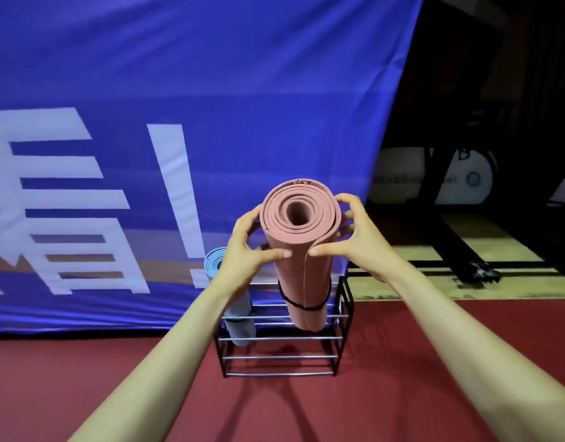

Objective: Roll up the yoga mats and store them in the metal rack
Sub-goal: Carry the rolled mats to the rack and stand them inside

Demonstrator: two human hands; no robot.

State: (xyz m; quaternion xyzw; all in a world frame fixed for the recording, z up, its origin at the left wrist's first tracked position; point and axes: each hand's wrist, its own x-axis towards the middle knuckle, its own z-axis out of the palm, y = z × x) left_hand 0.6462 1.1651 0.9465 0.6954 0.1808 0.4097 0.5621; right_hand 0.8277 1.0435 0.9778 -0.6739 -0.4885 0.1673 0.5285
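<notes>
My fingers (252, 218) are curling round the top of the rolled pink yoga mat (301, 266), left hand (246, 250) and right hand (360, 240) gripping it upright, its lower end at the metal rack (281, 338) beside a blue yoga mat (241, 314).

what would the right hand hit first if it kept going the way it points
The pink mat, which the right hand grips; past it, likely the thumb of the left hand, though depth is unclear.
</notes>
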